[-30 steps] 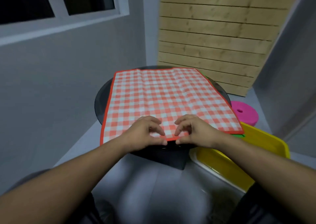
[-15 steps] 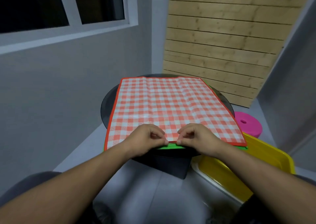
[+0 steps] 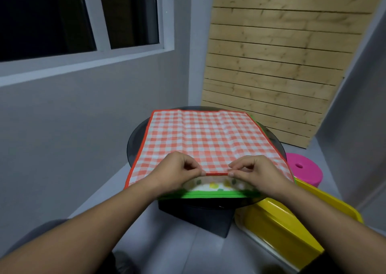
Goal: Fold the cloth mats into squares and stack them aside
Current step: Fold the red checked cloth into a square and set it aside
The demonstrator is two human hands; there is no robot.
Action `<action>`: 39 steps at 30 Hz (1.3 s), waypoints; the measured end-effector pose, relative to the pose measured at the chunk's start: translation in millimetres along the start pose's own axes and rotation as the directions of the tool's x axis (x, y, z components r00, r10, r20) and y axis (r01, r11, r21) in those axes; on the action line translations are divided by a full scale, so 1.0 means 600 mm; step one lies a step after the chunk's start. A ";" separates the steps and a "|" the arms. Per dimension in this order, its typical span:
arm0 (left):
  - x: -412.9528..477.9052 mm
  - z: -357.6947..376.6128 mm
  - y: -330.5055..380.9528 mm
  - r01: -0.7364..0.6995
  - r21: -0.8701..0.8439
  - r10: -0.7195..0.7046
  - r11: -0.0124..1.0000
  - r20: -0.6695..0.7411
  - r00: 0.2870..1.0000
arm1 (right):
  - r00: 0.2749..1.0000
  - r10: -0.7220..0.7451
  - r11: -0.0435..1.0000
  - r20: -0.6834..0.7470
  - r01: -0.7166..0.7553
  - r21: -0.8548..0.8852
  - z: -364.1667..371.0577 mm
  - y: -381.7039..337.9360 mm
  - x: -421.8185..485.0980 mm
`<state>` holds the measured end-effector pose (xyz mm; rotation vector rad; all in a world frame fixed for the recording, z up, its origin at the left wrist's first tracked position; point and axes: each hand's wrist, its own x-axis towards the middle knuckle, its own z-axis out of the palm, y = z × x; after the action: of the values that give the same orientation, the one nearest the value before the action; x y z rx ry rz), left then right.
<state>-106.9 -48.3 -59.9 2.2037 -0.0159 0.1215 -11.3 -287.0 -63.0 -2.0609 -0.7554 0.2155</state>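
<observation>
**A:** Where is the cloth right now?

**B:** I see the red checked mat (image 3: 204, 140) spread open over the round dark tabletop (image 3: 135, 144), covering most of it. Its near-left corner hangs past the tabletop's near-left edge.

**A:** And the grips?

**B:** Both are at the middle of the mat's near edge. My left grip (image 3: 177, 169) pinches the red hem between thumb and forefinger, with the other fingers curled in. My right grip (image 3: 257, 171) pinches the same hem the same way, with a short stretch of hem taut between the two.

**A:** Anything beneath?

**B:** Yes. The pinched hem sits a little above a second mat (image 3: 213, 190), white with coloured dots and a green border. It lies along the tabletop's near edge.

**A:** Around the tabletop?

**B:** A yellow tray (image 3: 282, 227) sits lower down, just beside the near-right edge. A pink stool (image 3: 305, 169) is off the right edge, and a wooden slat panel (image 3: 271, 64) stands beyond the far edge
</observation>
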 end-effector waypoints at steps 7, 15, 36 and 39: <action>0.051 -0.061 0.050 -0.059 0.111 0.065 0.992 -0.057 0.996 | 0.989 -0.084 0.994 -0.120 0.075 -0.077 -0.052 -0.021 0.036; 0.179 -0.127 0.068 -0.052 0.281 0.081 0.958 -0.092 0.992 | 0.959 -0.125 0.925 -0.254 0.021 -0.379 -0.091 -0.037 0.157; 0.412 -0.042 -0.171 0.178 0.489 -0.116 0.854 -0.154 0.981 | 0.991 0.091 0.931 -0.103 -0.121 -0.345 -0.051 0.196 0.424; 0.421 -0.034 -0.177 0.173 0.527 -0.077 0.832 -0.199 0.977 | 0.994 0.053 0.920 -0.095 -0.085 -0.383 -0.047 0.203 0.435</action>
<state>148.6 39.5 -109.5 2.7481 0.2948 0.2678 261.6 -202.7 -110.8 -2.4575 -0.7168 0.0166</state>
